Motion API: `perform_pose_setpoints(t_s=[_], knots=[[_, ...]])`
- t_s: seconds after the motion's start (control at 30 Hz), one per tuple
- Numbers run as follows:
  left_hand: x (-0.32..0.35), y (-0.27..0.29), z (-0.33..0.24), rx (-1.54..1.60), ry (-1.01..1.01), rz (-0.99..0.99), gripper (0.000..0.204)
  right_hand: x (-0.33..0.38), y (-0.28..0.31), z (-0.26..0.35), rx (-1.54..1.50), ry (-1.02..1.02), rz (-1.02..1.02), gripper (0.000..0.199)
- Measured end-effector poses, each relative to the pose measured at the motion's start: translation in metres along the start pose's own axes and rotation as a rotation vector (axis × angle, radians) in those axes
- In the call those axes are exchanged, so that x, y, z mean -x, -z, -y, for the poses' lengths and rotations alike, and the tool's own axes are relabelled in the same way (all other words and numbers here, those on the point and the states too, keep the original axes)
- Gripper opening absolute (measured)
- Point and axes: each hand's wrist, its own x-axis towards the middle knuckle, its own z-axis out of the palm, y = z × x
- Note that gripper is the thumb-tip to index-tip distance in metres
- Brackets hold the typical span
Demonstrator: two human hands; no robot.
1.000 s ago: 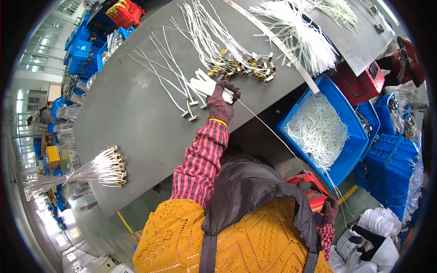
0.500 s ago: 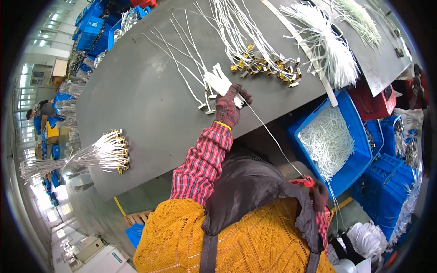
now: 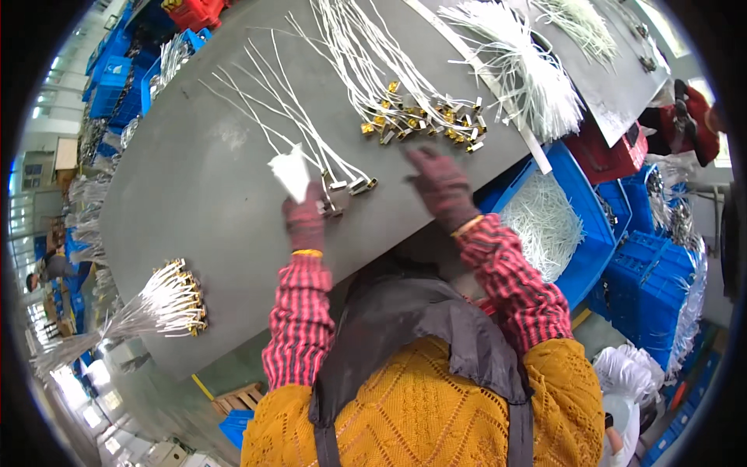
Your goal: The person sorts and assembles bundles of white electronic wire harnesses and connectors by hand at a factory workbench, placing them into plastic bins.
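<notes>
left hand [image 3: 305,220]: fingers clamped on white tags [image 3: 292,171]; right hand [image 3: 442,187]: fingers spread, reaching toward brass-tipped wires [image 3: 424,124]

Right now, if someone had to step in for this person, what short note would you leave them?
Left hand: gloved, closed on a small white piece, resting at the connector ends of the spread-out white wires.
Right hand: gloved, open, holding nothing, hovering just below the pile of brass-tipped wires.
On the grey table: a finished-looking bundle at the near left edge, loose white strands farther right. A blue bin of white strands sits below the table edge.
Done: a few wires laid out singly. Left: apparently most of the pile.
</notes>
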Motion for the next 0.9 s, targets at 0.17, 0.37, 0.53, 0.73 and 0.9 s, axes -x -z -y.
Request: perform_pose_setpoints(t_s=[0.17, 0.37, 0.53, 0.73, 0.9], knots=[[0.004, 0.035, -0.034, 0.069, -0.036, 0.091, 0.040, 0.016, 0.036, -0.109, 0.431, -0.207, 0.017, 0.036], [0.026, 0.004, -0.031, 0.354, 0.100, 0.236, 0.030, 0.029, 0.015, -0.077, 0.163, -0.222, 0.245, 0.023], [0.029, -0.037, 0.020, 0.368, 0.261, 0.469, 0.032, 0.065, -0.001, -0.055, -0.015, -0.175, 0.179, 0.025], [0.067, -0.092, 0.041, 0.298, 0.321, 0.496, 0.026, 0.083, -0.001, -0.048, -0.169, -0.136, 0.097, 0.040], [0.102, -0.088, 0.049, 0.181, 0.381, 0.715, 0.028, 0.072, 0.033, -0.066, -0.090, -0.335, -0.191, 0.051]])
